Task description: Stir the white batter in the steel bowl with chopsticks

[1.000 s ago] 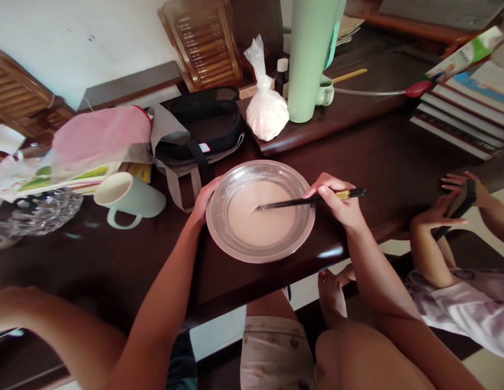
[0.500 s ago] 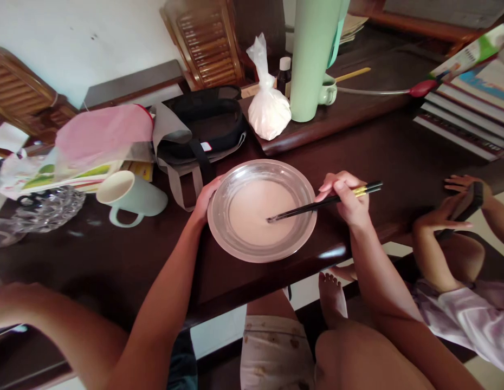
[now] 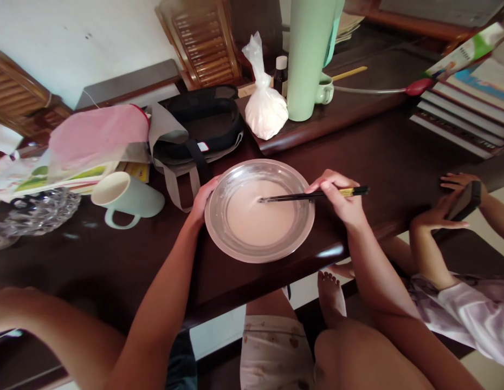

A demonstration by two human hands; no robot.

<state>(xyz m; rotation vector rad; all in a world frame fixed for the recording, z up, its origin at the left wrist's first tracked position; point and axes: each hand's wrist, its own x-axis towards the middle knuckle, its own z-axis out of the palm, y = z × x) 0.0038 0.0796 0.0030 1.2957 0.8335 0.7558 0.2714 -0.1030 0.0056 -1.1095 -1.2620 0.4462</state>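
A round metal bowl point(image 3: 260, 255) with pale, creamy liquid point(image 3: 262, 225) in it stands near the table's front edge. My left hand point(image 3: 204, 199) grips the bowl's left rim, its fingers partly hidden behind it. In my right hand point(image 3: 339, 196) is a pair of black chopsticks point(image 3: 290, 197) with gold bands. Their tips dip into the liquid a little above its middle, and they lie across the bowl's right rim.
Behind the bowl stand a knotted plastic bag of white powder point(image 3: 266, 114) and a tall green flask point(image 3: 311, 65). A mug point(image 3: 134, 200) and a black-and-grey bag point(image 3: 199, 127) lie left. Books point(image 3: 459, 119) are stacked right. Another person's hands point(image 3: 439, 214) hold a phone.
My right hand has moved slightly left and up. The chopstick tips have shifted from the lower middle of the liquid to farther back, and the chopsticks lie flatter.
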